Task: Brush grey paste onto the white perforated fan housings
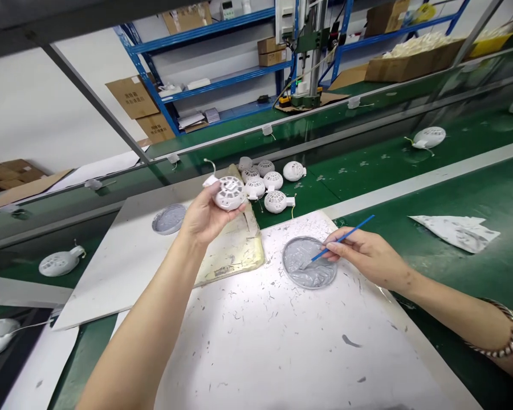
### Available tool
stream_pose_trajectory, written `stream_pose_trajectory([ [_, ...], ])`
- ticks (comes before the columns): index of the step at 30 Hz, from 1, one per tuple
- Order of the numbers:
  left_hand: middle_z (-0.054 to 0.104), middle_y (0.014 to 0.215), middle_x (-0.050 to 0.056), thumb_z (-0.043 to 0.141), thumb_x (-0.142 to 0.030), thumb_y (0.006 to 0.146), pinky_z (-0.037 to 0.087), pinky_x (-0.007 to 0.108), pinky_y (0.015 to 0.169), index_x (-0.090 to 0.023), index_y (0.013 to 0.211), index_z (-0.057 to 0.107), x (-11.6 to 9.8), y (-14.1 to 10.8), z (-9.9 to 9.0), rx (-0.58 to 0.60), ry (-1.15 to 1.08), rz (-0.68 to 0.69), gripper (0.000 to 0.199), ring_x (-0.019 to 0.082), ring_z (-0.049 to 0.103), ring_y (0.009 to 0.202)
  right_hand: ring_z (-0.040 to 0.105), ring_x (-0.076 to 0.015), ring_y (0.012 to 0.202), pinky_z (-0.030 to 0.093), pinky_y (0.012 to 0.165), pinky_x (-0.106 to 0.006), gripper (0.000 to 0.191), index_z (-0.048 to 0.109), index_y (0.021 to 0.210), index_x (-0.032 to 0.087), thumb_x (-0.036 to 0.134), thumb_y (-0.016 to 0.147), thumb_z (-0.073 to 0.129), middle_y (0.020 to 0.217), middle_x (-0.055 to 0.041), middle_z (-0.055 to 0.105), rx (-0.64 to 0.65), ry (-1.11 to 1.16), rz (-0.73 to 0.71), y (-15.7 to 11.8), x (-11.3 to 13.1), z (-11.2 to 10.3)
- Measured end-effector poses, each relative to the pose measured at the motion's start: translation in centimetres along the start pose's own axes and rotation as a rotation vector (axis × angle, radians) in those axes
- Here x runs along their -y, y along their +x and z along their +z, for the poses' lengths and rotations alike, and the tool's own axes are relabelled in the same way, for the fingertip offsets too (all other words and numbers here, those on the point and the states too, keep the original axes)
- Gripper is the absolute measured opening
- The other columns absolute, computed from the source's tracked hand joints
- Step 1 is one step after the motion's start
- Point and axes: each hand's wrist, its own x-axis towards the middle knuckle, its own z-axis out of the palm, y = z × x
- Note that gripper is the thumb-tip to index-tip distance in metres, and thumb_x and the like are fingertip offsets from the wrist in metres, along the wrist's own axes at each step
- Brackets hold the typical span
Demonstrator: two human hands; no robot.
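Note:
My left hand [204,219] holds a round white perforated plastic housing [229,192] up by its edge, with a thin wire curling from a tab at its side. My right hand [363,256] grips a thin blue stick-handled brush [344,239]. Its tip rests in a shallow round dish of grey paste [310,263], which sits on a paste-speckled white sheet [256,341]. Another dish of grey paste [169,219] lies on a white board [111,273] to the left. Several matching housings [267,185] stand grouped just beyond my left hand.
A yellowed, stained pad [235,253] lies under my left hand. Green conveyor belts [410,171] run along both sides, carrying single housings [430,136] and a crumpled paste-stained paper [455,232]. Blue shelving [205,74] with cardboard boxes stands behind a metal rail.

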Motion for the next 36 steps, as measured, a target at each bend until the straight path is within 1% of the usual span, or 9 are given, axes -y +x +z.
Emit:
stream_pose_trajectory([
  [2,0.058,0.128,0.013,0.045,-0.031,0.096,0.058,0.034,0.083,-0.016,0.125,0.049,0.0,-1.8,-0.6,-0.071,-0.234,-0.093,0.033,0.025,0.061,0.113,0.070,-0.0150,0.067,0.060,0.069,-0.028,0.033,0.067,0.083,0.016,0.049,0.077,0.073,0.080,-0.0053,0.072,-0.016,0.080,0.076,0.3,0.0,0.4],
  [7,0.061,0.124,0.017,0.040,-0.035,0.098,0.062,0.037,0.074,-0.013,0.133,0.044,2.3,-4.8,-1.4,-0.146,-0.288,-0.188,0.041,0.029,0.067,0.104,0.071,-0.0169,0.072,0.061,0.068,-0.027,0.035,0.068,0.081,0.015,0.044,0.067,0.083,0.077,-0.0054,0.072,-0.121,0.352,0.229,0.8,-0.4,0.7],
  [11,0.057,0.131,0.011,0.044,-0.033,0.097,0.062,0.032,0.061,-0.033,0.146,0.026,3.4,-5.9,-1.4,-0.167,-0.278,-0.143,0.051,0.027,0.070,0.098,0.072,-0.0164,0.076,0.062,0.072,-0.027,0.032,0.068,0.081,0.016,0.042,0.069,0.082,0.079,-0.0054,0.072,-0.161,0.450,0.261,1.0,-0.8,0.3],
  [13,0.056,0.131,0.009,0.047,-0.032,0.096,0.061,0.031,0.058,-0.038,0.144,0.027,3.6,-6.2,-1.4,-0.116,-0.280,-0.137,0.052,0.027,0.070,0.098,0.072,-0.0161,0.076,0.062,0.072,-0.026,0.028,0.068,0.080,0.017,0.041,0.072,0.081,0.078,-0.0055,0.072,-0.174,0.485,0.276,1.0,-1.0,0.1],
  [17,0.058,0.122,0.009,0.061,-0.032,0.087,0.061,0.033,0.062,-0.026,0.125,0.046,3.8,-7.1,-1.1,0.025,-0.239,-0.184,0.041,0.027,0.068,0.098,0.073,-0.0176,0.075,0.064,0.071,-0.029,0.023,0.066,0.077,0.019,0.039,0.077,0.077,0.075,-0.0055,0.072,-0.195,0.518,0.285,0.9,-1.1,-0.3],
  [22,0.061,0.096,0.000,0.078,-0.013,0.069,0.060,0.032,0.071,-0.027,0.117,0.047,4.7,-8.5,-0.4,0.193,0.018,-0.146,0.058,0.014,0.062,0.081,0.073,-0.0180,0.073,0.064,0.073,-0.030,0.021,0.068,0.077,0.017,0.035,0.076,0.078,0.076,-0.0067,0.074,-0.177,0.523,0.295,0.6,-1.4,-0.6],
  [27,0.060,0.095,0.000,0.076,-0.024,0.076,0.057,0.028,0.073,-0.025,0.114,0.047,5.1,-9.5,0.6,0.287,0.098,-0.103,0.048,0.012,0.059,0.080,0.073,-0.0155,0.074,0.063,0.075,-0.024,0.018,0.069,0.079,0.018,0.032,0.075,0.079,0.078,-0.0053,0.074,-0.184,0.553,0.303,0.2,-1.5,-1.2],
  [32,0.059,0.081,0.001,0.058,-0.058,0.084,0.052,0.024,0.051,-0.021,0.100,0.051,5.4,-10.1,2.1,0.183,0.088,-0.238,0.041,0.013,0.058,0.062,0.072,-0.0118,0.075,0.062,0.072,-0.017,0.014,0.067,0.076,0.020,0.031,0.079,0.076,0.075,-0.0012,0.073,-0.224,0.625,0.318,0.0,0.1,-1.2],
  [36,0.061,0.082,0.004,0.051,-0.065,0.084,0.048,0.023,0.044,-0.021,0.101,0.055,6.0,-10.5,3.1,0.130,0.050,-0.383,0.047,0.015,0.060,0.060,0.072,-0.0124,0.073,0.062,0.070,-0.018,0.014,0.066,0.075,0.022,0.032,0.082,0.073,0.073,-0.0001,0.072,-0.203,0.607,0.223,-0.3,2.5,-0.1],
])
